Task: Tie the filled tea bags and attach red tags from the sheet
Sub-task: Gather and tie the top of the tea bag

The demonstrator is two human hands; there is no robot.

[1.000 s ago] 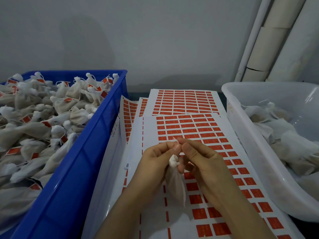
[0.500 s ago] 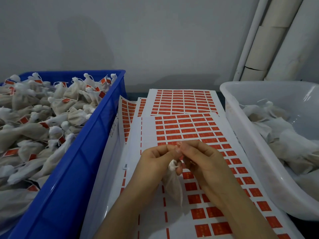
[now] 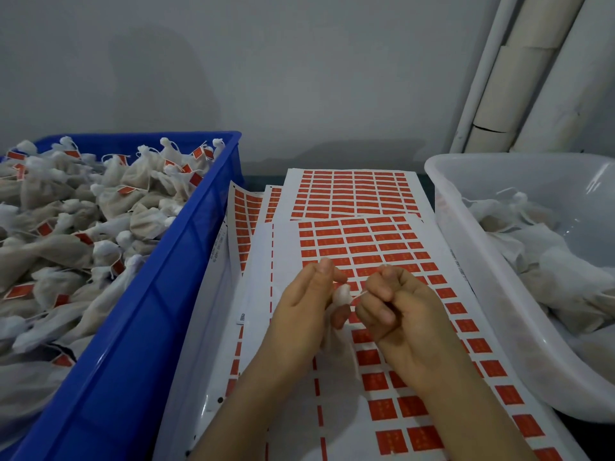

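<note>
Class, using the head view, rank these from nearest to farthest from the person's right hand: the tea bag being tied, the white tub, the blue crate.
From the right hand:
1. Tea bag, just left of it.
2. White tub, to the right.
3. Blue crate, far left.

Wall (image 3: 266,61): plain grey, filling the upper half of the view behind the work surface.
Pipes (image 3: 539,71): pale, leaning up the right corner; a thin white one runs just left of two thicker cream ones, and a dark crack crosses a thick one low down.
Blue crate (image 3: 159,294): rigid plastic, at the left, its near wall slanting toward the lower left corner.
White tub (image 3: 482,294): translucent plastic, at the right, its rounded rim catching a faint sheen.
Table surface (image 3: 263,179): a dark strip visible between crate and tub, at the foot of the wall.
</note>
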